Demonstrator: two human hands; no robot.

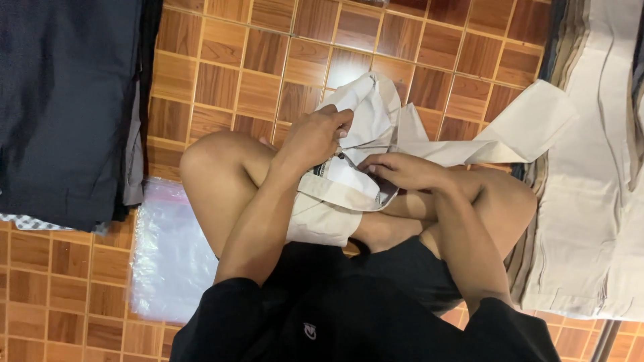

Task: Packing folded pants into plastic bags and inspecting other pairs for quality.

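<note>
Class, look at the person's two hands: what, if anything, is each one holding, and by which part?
Both hold the beige trousers at the open waist. The left hand pinches the fabric beside the zip; the right hand presses the waistband edge.

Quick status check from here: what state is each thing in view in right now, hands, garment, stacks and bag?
left hand: closed, pinching the beige garment near its zipper.
right hand: fingers curled, pressing on the same garment.
beige garment: unfolded, crumpled over the crossed legs, one part trailing right.
zipper: too small to tell whether it is open.
dark clothes stack: folded, piled on the floor.
beige clothes stack: folded, piled.
clear plastic bag: lying flat on the floor.
</note>
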